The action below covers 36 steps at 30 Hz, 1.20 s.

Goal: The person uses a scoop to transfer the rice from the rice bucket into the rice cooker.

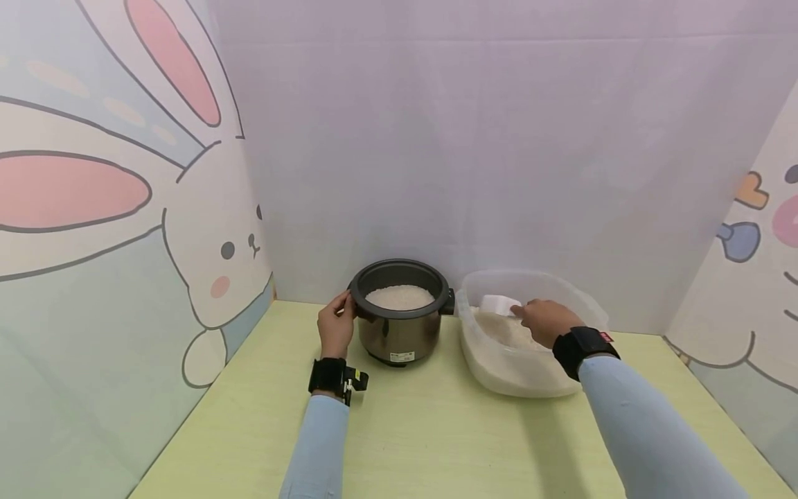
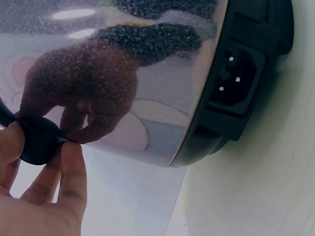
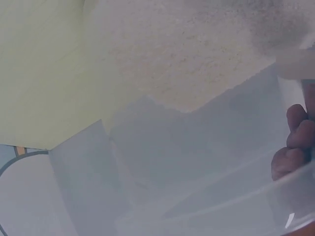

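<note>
A dark rice cooker [image 1: 399, 336] stands lidless at the back of the table, with white rice [image 1: 400, 297] inside its pot. My left hand [image 1: 337, 326] is at the cooker's left side, pinching its black side handle [image 2: 39, 142] between thumb and fingers. To the right, a translucent plastic bin [image 1: 530, 381] holds a heap of rice [image 1: 508, 330]. Reaching over the bin's rim, my right hand [image 1: 548, 322] grips a white scoop [image 1: 499, 305] by its handle. The scoop is inside the bin, low over the rice; what it contains is hidden.
The pale yellow-green table [image 1: 430, 430] ends at a plain light curtain [image 1: 467, 152] behind the cooker and bin. Panels with rabbit drawings [image 1: 212, 277] flank both sides. A power socket [image 2: 236, 81] shows low on the cooker's body.
</note>
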{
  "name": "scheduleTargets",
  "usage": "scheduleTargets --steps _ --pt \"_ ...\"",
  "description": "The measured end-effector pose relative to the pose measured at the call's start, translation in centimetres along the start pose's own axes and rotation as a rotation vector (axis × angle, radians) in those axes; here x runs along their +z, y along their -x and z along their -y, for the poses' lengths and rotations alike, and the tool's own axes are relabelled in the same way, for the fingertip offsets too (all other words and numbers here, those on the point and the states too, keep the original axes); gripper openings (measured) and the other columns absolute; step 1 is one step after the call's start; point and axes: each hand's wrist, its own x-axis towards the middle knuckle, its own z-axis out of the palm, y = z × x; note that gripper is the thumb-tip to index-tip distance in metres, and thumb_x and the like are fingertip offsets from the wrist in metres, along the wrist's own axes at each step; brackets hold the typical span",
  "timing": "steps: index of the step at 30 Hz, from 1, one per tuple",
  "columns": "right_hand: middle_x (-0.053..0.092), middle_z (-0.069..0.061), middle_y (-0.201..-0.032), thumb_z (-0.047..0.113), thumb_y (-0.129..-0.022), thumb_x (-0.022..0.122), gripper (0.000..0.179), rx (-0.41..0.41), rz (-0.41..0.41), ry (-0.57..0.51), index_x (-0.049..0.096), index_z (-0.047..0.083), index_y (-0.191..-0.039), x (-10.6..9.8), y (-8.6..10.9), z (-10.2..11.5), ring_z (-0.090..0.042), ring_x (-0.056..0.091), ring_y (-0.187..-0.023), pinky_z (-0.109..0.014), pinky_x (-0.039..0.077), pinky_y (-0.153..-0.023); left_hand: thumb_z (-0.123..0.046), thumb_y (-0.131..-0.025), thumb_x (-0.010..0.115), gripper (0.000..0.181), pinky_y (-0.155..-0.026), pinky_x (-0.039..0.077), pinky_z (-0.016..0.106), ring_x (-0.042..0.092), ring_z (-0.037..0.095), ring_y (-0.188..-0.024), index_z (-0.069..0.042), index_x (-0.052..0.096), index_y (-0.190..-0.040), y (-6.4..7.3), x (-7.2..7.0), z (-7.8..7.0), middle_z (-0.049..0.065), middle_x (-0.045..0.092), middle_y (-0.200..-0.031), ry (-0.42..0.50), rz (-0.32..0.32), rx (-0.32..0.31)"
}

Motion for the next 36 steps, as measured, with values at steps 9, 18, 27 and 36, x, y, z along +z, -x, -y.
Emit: scheduleTargets --steps 9,18,27,36 --pt "0.070 -0.009 -0.088 -0.002 -0.093 0.071 0.019 -0.002 0.063 -0.032 0.070 0.005 -0.111 0.2 -0.2 0.7 -0.029 0.067 -0.078 -0.040 0.058 -0.067 -0.011 -0.102 0.064 0.025 -0.079 0.062 0.023 0.073 0.028 -0.092 -0.003 0.074 -0.124 0.1 -0.1 0.1 0.019 0.072 -0.114 0.002 0.007 -0.009" --pt "0.071 -0.011 -0.093 -0.004 -0.090 0.073 0.023 -0.020 0.122 -0.011 0.074 0.004 -0.112 -0.7 -0.2 1.8 -0.030 0.068 -0.080 -0.039 0.058 -0.069 -0.010 -0.102 0.064 0.025 -0.079 0.062 0.023 0.073 0.027 -0.090 -0.004 0.074 -0.124 0.2 -0.2 -0.1 0.020 0.072 -0.111 0.011 0.012 -0.007" --pt "0.071 -0.013 -0.100 -0.004 -0.091 0.071 0.022 -0.006 0.176 -0.065 0.076 0.003 -0.112 -1.7 -0.2 2.8 -0.031 0.068 -0.088 -0.039 0.059 -0.074 -0.012 -0.103 0.064 0.026 -0.079 0.061 0.023 0.073 0.026 -0.090 -0.004 0.073 -0.125 0.2 -0.2 -0.1 0.020 0.071 -0.112 0.010 0.015 -0.009" --pt "0.074 -0.017 -0.106 -0.006 -0.092 0.068 0.022 0.062 0.230 -0.216 0.078 0.000 -0.111 -1.3 -0.6 2.3 -0.028 0.069 -0.089 -0.036 0.057 -0.072 -0.011 -0.103 0.064 0.025 -0.079 0.061 0.022 0.073 0.027 -0.092 -0.003 0.074 -0.125 0.1 -0.2 -0.2 0.020 0.071 -0.113 0.005 0.012 -0.016"
